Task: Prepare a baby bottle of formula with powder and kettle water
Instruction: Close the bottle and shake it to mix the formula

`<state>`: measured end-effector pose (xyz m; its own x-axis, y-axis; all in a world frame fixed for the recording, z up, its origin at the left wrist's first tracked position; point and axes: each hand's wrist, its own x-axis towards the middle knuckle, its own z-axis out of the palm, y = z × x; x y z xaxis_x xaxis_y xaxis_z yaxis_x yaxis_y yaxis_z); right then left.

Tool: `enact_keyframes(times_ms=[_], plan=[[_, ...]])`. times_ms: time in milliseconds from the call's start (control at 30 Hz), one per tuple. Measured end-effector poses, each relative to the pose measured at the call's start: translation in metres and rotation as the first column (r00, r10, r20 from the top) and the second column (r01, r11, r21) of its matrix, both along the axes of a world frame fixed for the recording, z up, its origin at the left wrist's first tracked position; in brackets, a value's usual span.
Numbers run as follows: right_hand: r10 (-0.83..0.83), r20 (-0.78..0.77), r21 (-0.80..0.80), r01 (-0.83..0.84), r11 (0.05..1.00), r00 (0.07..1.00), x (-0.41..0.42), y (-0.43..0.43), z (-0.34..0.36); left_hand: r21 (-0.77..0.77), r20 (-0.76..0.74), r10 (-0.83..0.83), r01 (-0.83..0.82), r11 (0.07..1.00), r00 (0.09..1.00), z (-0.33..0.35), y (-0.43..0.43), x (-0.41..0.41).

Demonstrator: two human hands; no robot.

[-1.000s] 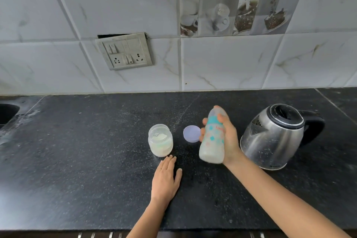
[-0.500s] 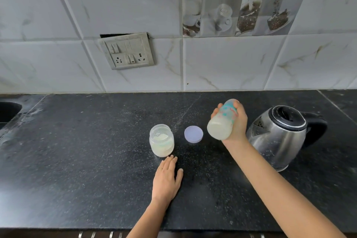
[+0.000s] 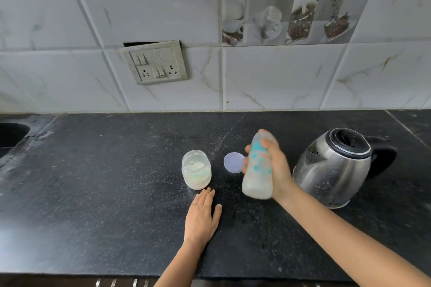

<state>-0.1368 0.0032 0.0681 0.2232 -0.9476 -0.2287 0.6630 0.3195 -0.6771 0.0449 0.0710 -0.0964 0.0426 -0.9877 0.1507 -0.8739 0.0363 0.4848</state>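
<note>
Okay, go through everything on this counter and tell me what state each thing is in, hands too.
Baby bottle: held off the counter, near upright, milky liquid inside.
Right hand: grips the bottle.
Left hand: flat on the counter, holds nothing.
Powder jar: open, partly full of white powder.
Jar lid: off, flat on the counter beside the jar.
Kettle: upright, lid down.
Wall socket: nothing plugged in.

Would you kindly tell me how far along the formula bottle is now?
Done: the teal-patterned baby bottle holds milky liquid. In hand: the right hand grips it above the black stone counter, likely for mixing; the left hand rests flat. Left: the clear plastic powder jar stands open, its round lilac lid lying beside it.
</note>
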Motion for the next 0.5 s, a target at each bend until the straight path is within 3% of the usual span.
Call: enact_keyframes(times_ms=[33, 100, 200, 267, 367, 433, 500], plan=[[0.075, -0.055, -0.033, -0.077, 0.996, 0.996, 0.0, 0.005, -0.003, 0.0, 0.0, 0.0, 0.0, 1.0, 1.0, 0.0, 0.0, 0.0], [0.057, -0.061, -0.078, -0.061, 0.995, 0.997, 0.0, 0.001, 0.004, -0.002, -0.002, -0.003, 0.003, 1.0, 1.0, 0.0, 0.0, 0.001], [-0.154, 0.123, 0.081, 0.145, 0.986, 0.98, 0.0, -0.02, 0.021, -0.005, -0.003, -0.005, 0.005, 1.0, 1.0, 0.0, -0.001, 0.001], [-0.222, 0.207, 0.143, 0.195, 0.97, 0.953, 0.001, -0.023, 0.024, -0.004, -0.006, -0.006, 0.006, 1.0, 1.0, 0.0, -0.001, 0.0], [0.046, 0.038, -0.033, -0.045, 0.998, 0.998, 0.007, 0.004, 0.015, -0.007, -0.007, -0.008, 0.008, 1.0, 1.0, 0.0, -0.001, 0.0], [0.227, -0.124, -0.124, -0.242, 0.962, 0.966, 0.008, 0.017, 0.01, -0.004, 0.001, -0.012, 0.012, 1.0, 1.0, -0.001, -0.002, 0.002], [0.176, -0.086, -0.165, -0.188, 0.968, 0.981, 0.006, 0.011, 0.016, -0.006, 0.0, -0.007, 0.007, 1.0, 1.0, -0.001, -0.002, 0.002]])
